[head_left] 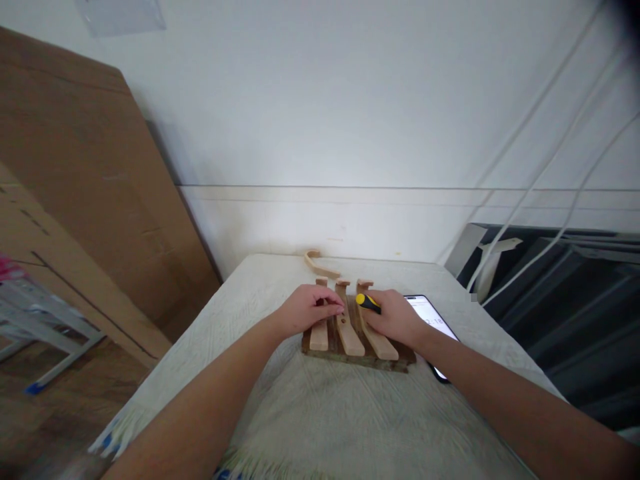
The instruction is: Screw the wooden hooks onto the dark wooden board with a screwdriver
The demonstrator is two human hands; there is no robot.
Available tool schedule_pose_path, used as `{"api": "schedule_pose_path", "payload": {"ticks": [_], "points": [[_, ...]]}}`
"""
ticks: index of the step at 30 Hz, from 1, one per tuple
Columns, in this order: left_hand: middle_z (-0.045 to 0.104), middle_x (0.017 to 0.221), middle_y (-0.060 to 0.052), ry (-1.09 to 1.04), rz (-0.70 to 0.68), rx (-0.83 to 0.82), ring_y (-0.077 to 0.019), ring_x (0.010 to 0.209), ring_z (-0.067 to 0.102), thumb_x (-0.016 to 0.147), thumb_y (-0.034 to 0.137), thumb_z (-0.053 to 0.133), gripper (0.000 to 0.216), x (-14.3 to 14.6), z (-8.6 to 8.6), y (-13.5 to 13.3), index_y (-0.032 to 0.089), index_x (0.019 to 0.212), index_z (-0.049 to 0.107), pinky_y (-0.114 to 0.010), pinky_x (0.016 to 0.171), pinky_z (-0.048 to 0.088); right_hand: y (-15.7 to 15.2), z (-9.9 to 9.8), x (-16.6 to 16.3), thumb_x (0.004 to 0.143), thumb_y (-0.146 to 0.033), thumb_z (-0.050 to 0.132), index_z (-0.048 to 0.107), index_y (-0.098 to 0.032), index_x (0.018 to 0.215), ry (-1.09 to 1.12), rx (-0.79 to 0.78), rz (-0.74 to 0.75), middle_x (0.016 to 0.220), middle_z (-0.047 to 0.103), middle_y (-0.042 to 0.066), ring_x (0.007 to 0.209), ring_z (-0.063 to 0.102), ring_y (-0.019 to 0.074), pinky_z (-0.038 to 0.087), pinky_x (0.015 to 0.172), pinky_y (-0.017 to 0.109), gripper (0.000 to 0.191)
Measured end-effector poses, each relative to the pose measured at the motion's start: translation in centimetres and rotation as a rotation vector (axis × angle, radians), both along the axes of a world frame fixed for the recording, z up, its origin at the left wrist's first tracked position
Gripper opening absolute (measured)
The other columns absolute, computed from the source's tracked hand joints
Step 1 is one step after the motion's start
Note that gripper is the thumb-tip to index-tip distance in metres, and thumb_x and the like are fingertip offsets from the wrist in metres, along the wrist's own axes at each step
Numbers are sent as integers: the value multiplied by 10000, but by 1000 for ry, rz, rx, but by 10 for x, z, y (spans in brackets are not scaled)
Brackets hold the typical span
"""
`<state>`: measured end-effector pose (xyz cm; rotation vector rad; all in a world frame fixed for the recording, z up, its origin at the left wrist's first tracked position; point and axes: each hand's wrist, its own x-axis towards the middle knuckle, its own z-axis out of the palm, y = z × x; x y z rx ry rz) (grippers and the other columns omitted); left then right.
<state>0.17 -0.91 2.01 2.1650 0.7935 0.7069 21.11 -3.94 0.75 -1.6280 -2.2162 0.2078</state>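
A dark wooden board (pixel 380 361) lies on a cloth-covered table, with three pale wooden hook-shaped strips (pixel 349 331) lying on it. My left hand (pixel 307 308) rests on the left and middle strips, fingers curled over them. My right hand (pixel 395 316) is closed round a screwdriver with a yellow and black handle (pixel 367 302), whose handle end points toward the middle strip. A fourth loose wooden hook (pixel 320 265) lies farther back on the table.
A phone (pixel 430 320) with a lit screen lies just right of the board. The white cloth (pixel 320 413) covers the table. Large cardboard sheets (pixel 75 173) lean at the left, white cables (pixel 540 167) hang at the right, and dark panels (pixel 575 307) stand beyond the table's right edge.
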Motion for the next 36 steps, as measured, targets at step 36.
{"api": "schedule_pose_path", "payload": {"ticks": [36], "points": [[632,668,14,403,-102,46,-100,615,497,829,365,495,282,9,9,5,181,813,708,-197,556,323,-1,6,-3,735,-271,484,553,-183,682,-64,-1,1,668,619,33,611,529,144,280,543,240,123]]}}
